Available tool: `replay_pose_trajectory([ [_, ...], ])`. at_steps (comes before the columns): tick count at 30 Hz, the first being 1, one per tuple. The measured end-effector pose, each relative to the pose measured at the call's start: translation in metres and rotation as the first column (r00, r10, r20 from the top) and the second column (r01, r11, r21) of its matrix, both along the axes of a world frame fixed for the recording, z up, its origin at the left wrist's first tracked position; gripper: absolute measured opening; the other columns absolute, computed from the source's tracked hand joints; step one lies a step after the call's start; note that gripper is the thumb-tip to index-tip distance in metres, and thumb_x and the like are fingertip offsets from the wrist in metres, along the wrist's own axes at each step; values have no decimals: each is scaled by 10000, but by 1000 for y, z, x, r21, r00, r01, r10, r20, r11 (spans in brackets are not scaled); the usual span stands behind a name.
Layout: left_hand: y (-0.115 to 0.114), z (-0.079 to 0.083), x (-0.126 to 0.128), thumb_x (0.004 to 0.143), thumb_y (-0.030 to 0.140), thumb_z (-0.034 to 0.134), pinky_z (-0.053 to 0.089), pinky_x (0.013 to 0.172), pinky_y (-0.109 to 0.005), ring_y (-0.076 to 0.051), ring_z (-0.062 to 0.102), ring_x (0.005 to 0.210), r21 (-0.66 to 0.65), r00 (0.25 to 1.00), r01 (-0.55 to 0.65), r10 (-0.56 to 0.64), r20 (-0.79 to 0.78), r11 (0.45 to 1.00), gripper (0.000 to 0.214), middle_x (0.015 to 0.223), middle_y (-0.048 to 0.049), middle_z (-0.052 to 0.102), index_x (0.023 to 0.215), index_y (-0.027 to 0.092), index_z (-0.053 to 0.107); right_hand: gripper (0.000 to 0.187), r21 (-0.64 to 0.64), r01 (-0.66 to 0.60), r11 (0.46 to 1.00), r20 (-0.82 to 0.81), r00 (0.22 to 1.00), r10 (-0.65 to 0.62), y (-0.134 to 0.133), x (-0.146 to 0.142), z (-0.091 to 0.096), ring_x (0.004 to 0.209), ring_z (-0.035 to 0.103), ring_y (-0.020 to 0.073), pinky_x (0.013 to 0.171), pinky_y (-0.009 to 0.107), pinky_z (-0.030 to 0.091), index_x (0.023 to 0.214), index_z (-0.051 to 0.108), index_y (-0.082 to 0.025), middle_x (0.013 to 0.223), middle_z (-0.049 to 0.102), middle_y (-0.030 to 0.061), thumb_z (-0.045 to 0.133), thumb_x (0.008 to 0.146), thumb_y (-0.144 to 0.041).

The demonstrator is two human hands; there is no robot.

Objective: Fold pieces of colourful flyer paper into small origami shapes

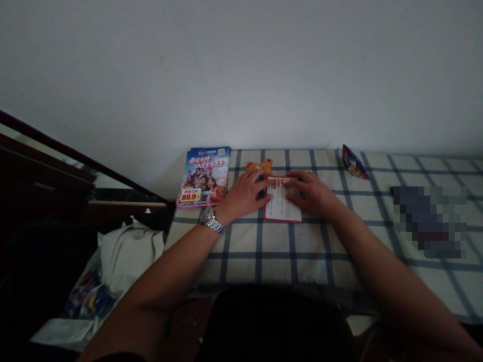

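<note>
A white leaflet with a red border and lines of print (282, 207) lies on the checked cloth in front of me. My left hand (249, 193) rests at its left side, fingers spread, fingertips touching its edge. From the right, my right hand (311, 193) lies over the leaflet's upper right part, its fingers stretched out and apart. An orange cartoon bear-shaped piece (260, 165) shows just behind my left fingers, partly covered. A silver watch (213, 220) is on my left wrist.
A stack of colourful flyers (206, 176) lies left of my hands. A folded flyer (354, 163) stands at the back right, and a blurred-out dark item (426, 221) lies nearer. Bags (128, 251) sit below left. The wall (264, 75) rises behind the checked cloth (241, 256).
</note>
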State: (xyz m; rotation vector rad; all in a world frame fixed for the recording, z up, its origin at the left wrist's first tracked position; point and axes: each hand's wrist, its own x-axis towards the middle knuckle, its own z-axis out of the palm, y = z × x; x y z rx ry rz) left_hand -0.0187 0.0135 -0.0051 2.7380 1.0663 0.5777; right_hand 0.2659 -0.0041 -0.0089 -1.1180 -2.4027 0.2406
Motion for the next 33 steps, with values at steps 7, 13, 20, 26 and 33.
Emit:
replay_pose_trajectory([
  [7,0,-1,0,1030,412,696,449,1245,-600,-350,481,1490,7,1000,-9,9,-4,1000,458,1533,-112,514,1463,284,626,288,0,-1,1000,-10,1000,1,1,1,-1,1280,643,368,1083,615,569,1266,728,-259,1409,644,153,696,987,-320],
  [13,0,0,0,1028,414,700,445,1256,-582,-340,496,1477,7,1000,-2,2,4,1000,461,1517,-104,529,1463,279,628,270,12,6,1000,8,1000,-6,0,0,-1,1269,647,360,1078,591,575,1251,731,-233,1406,647,162,691,999,-321],
  [20,1,-1,-1,1023,429,711,443,1255,-587,-340,495,1473,10,1000,9,-10,26,1000,474,1512,-98,533,1472,299,631,253,25,-3,1000,-13,1000,4,1,1,-3,1261,653,363,1077,588,576,1228,741,-228,1406,645,165,707,991,-308],
  [26,1,-1,0,1015,447,723,445,1255,-589,-345,497,1469,6,1000,-1,1,17,1000,465,1506,-91,537,1454,309,651,254,18,-3,1000,-24,1000,3,1,1,-3,1264,653,361,1077,591,579,1231,737,-248,1399,648,153,718,984,-302],
  [33,2,-2,0,1009,466,730,442,1254,-591,-340,503,1454,13,1000,-8,8,21,1000,478,1499,-88,538,1456,319,650,246,9,-7,1000,-23,1000,7,1,2,-2,1271,649,357,1088,596,575,1224,736,-244,1402,643,157,714,985,-296],
])
